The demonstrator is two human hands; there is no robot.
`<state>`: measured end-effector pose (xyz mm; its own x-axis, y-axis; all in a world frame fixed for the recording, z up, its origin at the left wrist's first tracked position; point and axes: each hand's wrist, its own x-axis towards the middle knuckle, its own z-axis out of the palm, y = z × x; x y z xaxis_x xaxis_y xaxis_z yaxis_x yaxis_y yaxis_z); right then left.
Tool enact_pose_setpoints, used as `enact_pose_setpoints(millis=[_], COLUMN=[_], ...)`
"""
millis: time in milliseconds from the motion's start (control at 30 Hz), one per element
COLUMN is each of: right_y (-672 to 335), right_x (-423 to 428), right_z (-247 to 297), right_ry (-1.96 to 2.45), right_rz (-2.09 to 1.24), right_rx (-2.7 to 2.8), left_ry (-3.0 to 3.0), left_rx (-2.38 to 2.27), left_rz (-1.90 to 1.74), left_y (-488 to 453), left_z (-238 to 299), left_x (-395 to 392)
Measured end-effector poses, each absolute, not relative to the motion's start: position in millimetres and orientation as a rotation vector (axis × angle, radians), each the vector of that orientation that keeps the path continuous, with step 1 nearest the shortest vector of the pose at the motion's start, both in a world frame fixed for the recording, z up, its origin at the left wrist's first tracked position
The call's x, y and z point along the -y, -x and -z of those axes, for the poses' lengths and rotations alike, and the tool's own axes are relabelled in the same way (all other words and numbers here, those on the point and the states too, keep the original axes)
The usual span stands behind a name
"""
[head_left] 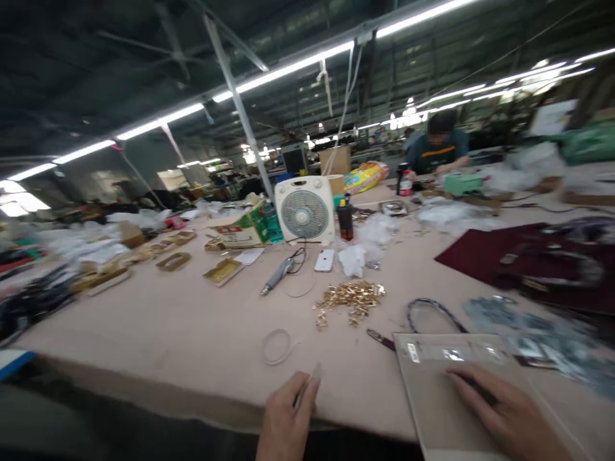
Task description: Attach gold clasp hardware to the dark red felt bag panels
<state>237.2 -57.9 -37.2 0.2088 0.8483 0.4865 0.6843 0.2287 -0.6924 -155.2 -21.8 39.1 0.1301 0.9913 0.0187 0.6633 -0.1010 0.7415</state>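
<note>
My left hand is closed at the table's front edge, thumb and forefinger pinching a small slim translucent strip. Its kind is too blurred to tell. On the right, my right hand rests on a flat beige bag panel with shiny metal fittings along its upper part. The thumb and forefinger meet at their tips there; whatever they pinch, if anything, is hidden. A dark patterned handle loops up behind the panel, and a dark red strap end pokes out at its left.
A heap of gold metal fittings lies mid-table. Around it are a clear tubing coil, a grey power tool, a white phone and a box fan. Dark red material lies right. A co-worker sits across.
</note>
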Motion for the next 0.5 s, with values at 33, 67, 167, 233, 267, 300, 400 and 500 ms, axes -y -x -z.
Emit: enact_pose_setpoints(millis=[33,67,167,233,267,300,400,500], right_y=[-240.9,-242.4,-239.1,-236.0,-235.5,-236.0,-241.4,-245.0], right_x=[59.8,60.6,58.5,58.2,59.0,60.4,65.3,67.2], right_z=[32.0,26.8,15.4,12.2,11.9,12.1,15.5,18.5], right_ry=[1.517,1.524,1.530,1.526,1.520,1.511,1.446,1.323], right_rz=[-0.278,-0.317,-0.380,-0.422,-0.442,-0.461,-0.478,-0.495], right_rx=[1.568,1.573,1.548,1.535,1.531,1.528,1.548,1.633], left_ry=[-1.805,-1.777,-1.711,-1.692,-1.692,-1.696,-1.711,-1.749], left_rx=[-1.453,-1.318,-1.001,-0.871,-0.828,-0.796,-0.751,-0.746], left_rz=[-0.716,-0.688,-0.565,-0.493,-0.465,-0.442,-0.389,-0.413], left_y=[135.7,116.1,60.7,31.2,19.5,10.0,-6.8,-10.9], left_z=[-43.5,-47.6,-54.2,-51.7,-48.4,-44.0,-28.2,-15.7], left_x=[18.9,15.6,4.4,-2.6,-5.4,-7.5,-8.9,-4.7])
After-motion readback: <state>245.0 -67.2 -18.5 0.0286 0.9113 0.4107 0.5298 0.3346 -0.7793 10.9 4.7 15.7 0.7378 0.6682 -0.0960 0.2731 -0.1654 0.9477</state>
